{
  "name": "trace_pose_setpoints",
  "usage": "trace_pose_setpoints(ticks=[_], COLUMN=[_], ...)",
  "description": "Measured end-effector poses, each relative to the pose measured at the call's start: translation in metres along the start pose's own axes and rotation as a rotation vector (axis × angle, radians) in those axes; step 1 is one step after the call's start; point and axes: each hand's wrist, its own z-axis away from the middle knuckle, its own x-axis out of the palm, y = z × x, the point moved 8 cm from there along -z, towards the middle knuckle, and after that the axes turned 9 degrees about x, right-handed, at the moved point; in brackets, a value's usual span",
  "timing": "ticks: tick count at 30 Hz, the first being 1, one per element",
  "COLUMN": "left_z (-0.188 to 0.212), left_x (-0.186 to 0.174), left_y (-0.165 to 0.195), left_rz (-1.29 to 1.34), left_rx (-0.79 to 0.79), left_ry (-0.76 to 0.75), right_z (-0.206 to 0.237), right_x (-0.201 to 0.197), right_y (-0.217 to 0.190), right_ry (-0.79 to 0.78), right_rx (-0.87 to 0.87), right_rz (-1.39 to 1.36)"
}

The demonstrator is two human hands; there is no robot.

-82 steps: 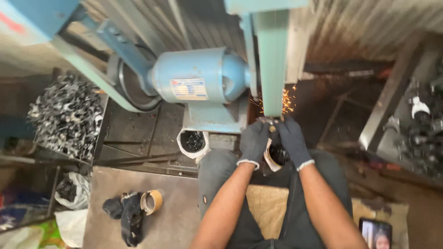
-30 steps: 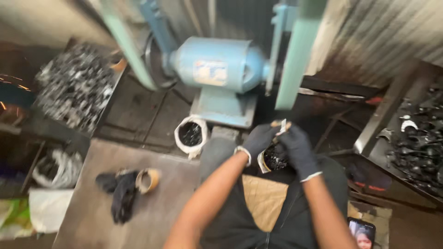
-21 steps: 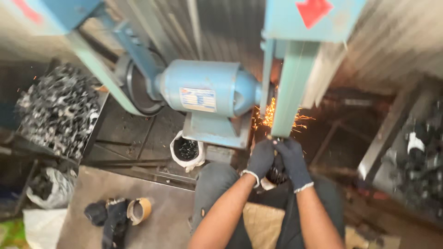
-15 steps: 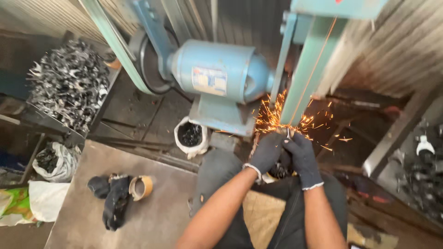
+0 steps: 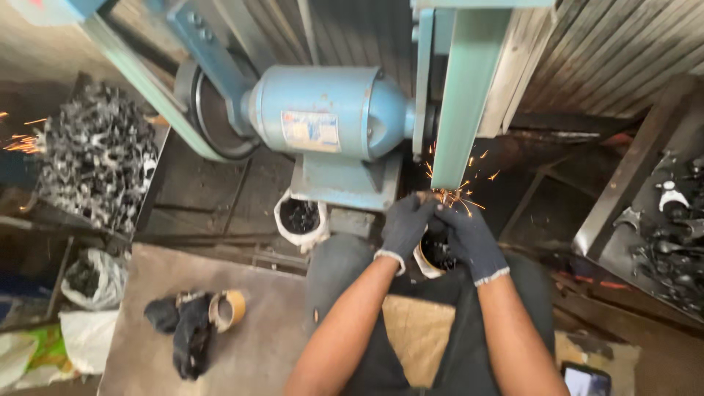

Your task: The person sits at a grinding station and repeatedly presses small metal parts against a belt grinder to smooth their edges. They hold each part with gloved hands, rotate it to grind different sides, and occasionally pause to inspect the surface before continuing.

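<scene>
Both my hands wear dark knit gloves. My left hand (image 5: 405, 226) and my right hand (image 5: 468, 236) pinch a small metal part (image 5: 427, 198) between them and press it against the lower end of a green sanding belt (image 5: 463, 95). Orange sparks (image 5: 458, 192) fly from the contact point. The part is mostly hidden by my fingers. The belt runs on a blue motor-driven grinder (image 5: 326, 121). Below my hands sits a white container of dark pieces (image 5: 434, 253).
A white bag of dark parts (image 5: 299, 218) stands at the grinder base. A pile of shiny metal parts (image 5: 92, 158) fills a tray at left; more parts (image 5: 671, 235) lie at right. Dark gloves (image 5: 183, 330) and a tape roll (image 5: 229, 309) rest on a board.
My hands dropped away from the belt about a second ago, then came back up to it with the part. Sparks flared wide and have now thinned.
</scene>
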Motion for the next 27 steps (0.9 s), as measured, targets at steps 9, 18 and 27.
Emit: trace_pose_setpoints(ticks=[9, 18, 27], left_z=[0.02, 0.002, -0.003], left_x=[0.018, 0.036, 0.027], left_y=[-0.012, -0.031, -0.008], left_rz=[0.199, 0.259, -0.081], left_rx=[0.124, 0.115, 0.402], left_ry=[-0.165, -0.117, -0.051], right_z=[0.054, 0.02, 0.005], right_x=[0.012, -0.008, -0.014], right_y=[-0.009, -0.007, -0.006], right_ry=[-0.007, 0.147, 0.161], right_rx=[-0.166, -0.125, -0.118], right_rz=[0.468, 0.484, 0.392])
